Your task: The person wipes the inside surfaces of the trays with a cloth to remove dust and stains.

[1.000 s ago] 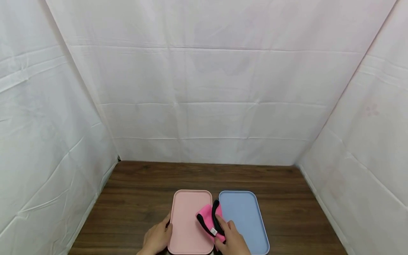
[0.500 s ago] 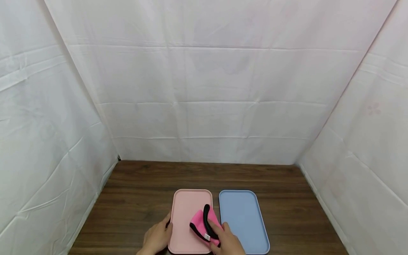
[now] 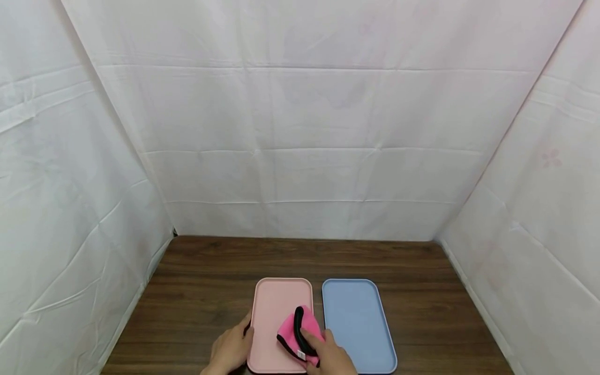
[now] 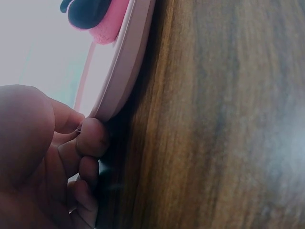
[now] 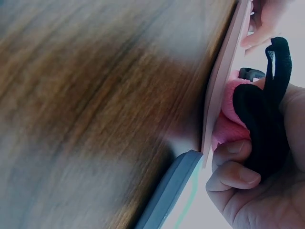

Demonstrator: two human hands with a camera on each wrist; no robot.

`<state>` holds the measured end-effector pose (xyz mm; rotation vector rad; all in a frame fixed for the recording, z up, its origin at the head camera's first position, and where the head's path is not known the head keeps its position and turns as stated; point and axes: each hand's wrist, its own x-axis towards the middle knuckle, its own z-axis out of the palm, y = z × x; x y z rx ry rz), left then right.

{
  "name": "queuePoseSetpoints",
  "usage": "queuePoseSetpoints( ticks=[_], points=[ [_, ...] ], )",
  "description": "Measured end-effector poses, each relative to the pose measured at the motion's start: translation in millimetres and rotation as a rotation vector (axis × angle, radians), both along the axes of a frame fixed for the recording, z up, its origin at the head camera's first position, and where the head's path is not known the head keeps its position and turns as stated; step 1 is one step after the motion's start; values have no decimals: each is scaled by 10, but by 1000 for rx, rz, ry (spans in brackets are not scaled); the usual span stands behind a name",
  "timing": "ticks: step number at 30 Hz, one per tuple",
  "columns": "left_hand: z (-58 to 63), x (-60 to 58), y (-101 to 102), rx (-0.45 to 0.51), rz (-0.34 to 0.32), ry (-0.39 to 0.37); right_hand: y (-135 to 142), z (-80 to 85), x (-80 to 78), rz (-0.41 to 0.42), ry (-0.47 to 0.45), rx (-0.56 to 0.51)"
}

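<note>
My left hand (image 3: 229, 350) grips the left edge of a pink tray (image 3: 278, 297); the left wrist view shows thumb and fingers pinching its rim (image 4: 126, 67). Bunched in my right hand (image 3: 332, 359) is a bright pink cloth (image 3: 287, 329) with thick black edging and a small white tag. It lies over the tray's near right part. Seen from the right wrist, curled fingers hold the fuzzy pink fabric (image 5: 231, 102) and black edging (image 5: 259, 129) close over the tray; part of the cloth is hidden under the hand.
A blue tray (image 3: 358, 323) lies just right of the pink one, a narrow gap between them. Both rest on a dark wooden table (image 3: 201, 281). White cloth walls (image 3: 300, 177) enclose the back and both sides.
My right hand has moved the pink cloth left and toward me, from the gap between the trays onto the pink tray. The left hand has stayed at the tray's edge.
</note>
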<state>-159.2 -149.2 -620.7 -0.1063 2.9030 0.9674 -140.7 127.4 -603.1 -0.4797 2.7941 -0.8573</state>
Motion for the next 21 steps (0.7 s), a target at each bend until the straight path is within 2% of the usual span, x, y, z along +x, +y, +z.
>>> queuePoseSetpoints(
  ticks=[12,18,21],
  points=[
    [39,9,19,19,-10,2,-6,48,13,32,-77,18],
    [49,0,18,15,-6,-22,-17,116,1,41,-217,33],
    [51,1,15,28,-13,-29,-15,121,1,55,-251,28]
  ],
)
